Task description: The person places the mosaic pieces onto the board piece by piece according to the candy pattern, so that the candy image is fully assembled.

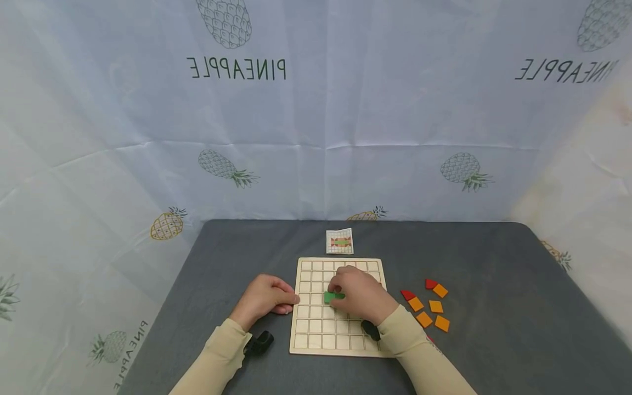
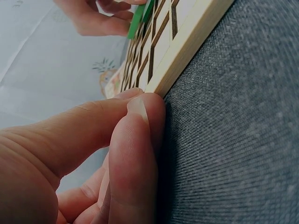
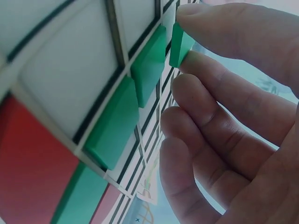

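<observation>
A light wooden grid board [image 1: 308, 343] lies on the table. At its left edge, my left hand [image 1: 264, 299] pinches the rim between thumb and finger. My right hand [image 1: 362, 293] is over the board's middle, its thumb and index finger pinching a small green tile [image 3: 180, 46] close to the grid. Beside it in the right wrist view, another green tile [image 3: 149, 65] sits on the board, followed by more green ones in a row. A red tile [image 3: 37, 154] lies nearest that camera. The right hand and sleeve hide part of the board in the head view.
Behind the board lies a small printed pattern card [image 1: 339, 248]. To the right are loose orange tiles [image 1: 424, 319] and red tiles [image 1: 431, 283] on the grey table [image 1: 237, 247]. A pineapple-print curtain [image 1: 316, 109] hangs around the table.
</observation>
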Demonstrator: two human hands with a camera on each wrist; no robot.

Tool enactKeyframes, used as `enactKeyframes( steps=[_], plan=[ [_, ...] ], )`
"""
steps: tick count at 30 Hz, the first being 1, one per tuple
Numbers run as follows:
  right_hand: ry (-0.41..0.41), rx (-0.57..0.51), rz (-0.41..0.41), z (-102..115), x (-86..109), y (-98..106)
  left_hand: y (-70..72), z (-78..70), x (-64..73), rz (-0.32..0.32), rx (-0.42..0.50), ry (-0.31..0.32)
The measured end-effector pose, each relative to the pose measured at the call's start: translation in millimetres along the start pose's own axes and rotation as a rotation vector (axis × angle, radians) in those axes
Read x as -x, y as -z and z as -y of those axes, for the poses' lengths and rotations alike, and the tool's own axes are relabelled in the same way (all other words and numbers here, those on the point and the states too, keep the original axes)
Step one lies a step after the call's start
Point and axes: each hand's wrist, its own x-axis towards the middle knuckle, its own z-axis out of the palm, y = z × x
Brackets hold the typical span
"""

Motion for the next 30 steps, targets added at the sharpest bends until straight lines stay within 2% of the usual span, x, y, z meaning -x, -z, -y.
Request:
enactKeyframes(
  steps=[7, 20, 25, 30],
  plan=[
    [-0.024, -0.013, 0.024, -1.0, -0.1, -2.9, -0.2, -0.7, 1.1, -0.001, -0.001, 0.000],
    [-0.010, 0.004, 0.018, 0.3, 0.1, -1.9, -1.2, -1.5, 0.2, -0.002, -0.002, -0.004],
    [-0.034, -0.016, -0.008, -5.5, 5.8, 9.0, -1.9, -2.1, 0.5, -0.009, -0.021, -0.007],
    [-0.105, -0.041, -0.049, -26.7, 21.3, 28.2, -1.8, -3.1, 1.3, -0.013, -0.034, 0.012]
  ],
)
